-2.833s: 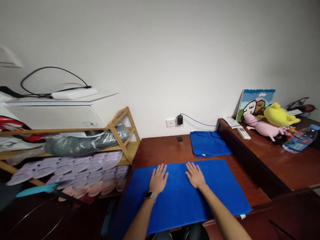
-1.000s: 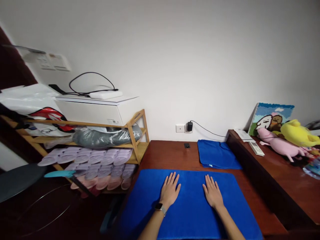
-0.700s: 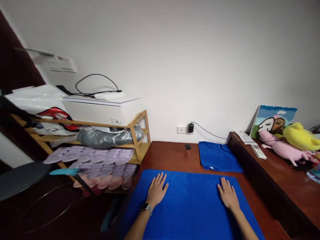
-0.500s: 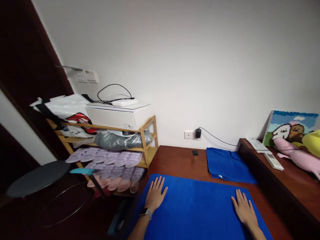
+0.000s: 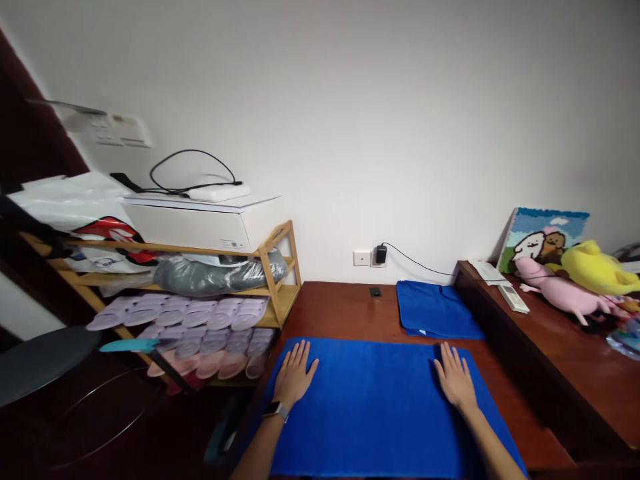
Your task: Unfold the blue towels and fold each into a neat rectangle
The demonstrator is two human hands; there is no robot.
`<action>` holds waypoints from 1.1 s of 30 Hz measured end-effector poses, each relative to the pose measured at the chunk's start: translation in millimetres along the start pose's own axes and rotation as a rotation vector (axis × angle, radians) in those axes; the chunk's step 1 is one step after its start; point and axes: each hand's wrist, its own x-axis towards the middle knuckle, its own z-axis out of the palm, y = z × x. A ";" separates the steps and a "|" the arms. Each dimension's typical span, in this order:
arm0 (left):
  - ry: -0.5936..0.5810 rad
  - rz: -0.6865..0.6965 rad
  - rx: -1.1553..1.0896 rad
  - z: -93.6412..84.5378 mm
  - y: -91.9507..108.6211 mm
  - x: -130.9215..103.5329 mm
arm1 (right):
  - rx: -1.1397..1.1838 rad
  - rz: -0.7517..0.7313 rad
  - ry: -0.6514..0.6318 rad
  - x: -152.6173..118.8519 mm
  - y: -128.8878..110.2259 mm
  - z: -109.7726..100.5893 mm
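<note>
A blue towel (image 5: 370,407) lies spread flat over the front part of the brown wooden table (image 5: 330,310). Near its far left corner, my left hand (image 5: 294,377) rests palm down with fingers stretched out; a watch (image 5: 277,411) is on that wrist. Toward the towel's far right corner, my right hand (image 5: 456,378) also lies flat, fingers slightly apart. Neither hand holds anything. Behind the right hand, a folded blue towel (image 5: 437,310) with a small white tag sits apart from the spread one.
At left stands a wooden rack (image 5: 280,267) bearing slippers (image 5: 205,312), a white box (image 5: 195,223) and bags. To the right, a raised ledge (image 5: 545,340) carries a remote (image 5: 513,299), plush toys (image 5: 565,290) and a dog picture (image 5: 543,237). A black plug (image 5: 381,254) is in the wall socket.
The view has swung to the right, so more of the toys on the ledge shows. Both hands remain flat on the spread towel, whose near edge now appears.
</note>
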 end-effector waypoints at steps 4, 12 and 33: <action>0.004 -0.011 0.001 3.1 -6.5 0.8 | 0.008 -0.184 0.007 -9.4 -52.0 9.4; 0.099 0.101 -0.045 -19.0 51.8 7.0 | 0.006 -0.220 -0.104 -19.4 -87.7 25.3; 0.125 0.159 -0.039 -17.8 46.4 8.8 | 0.061 -0.118 0.004 -3.9 -39.6 10.6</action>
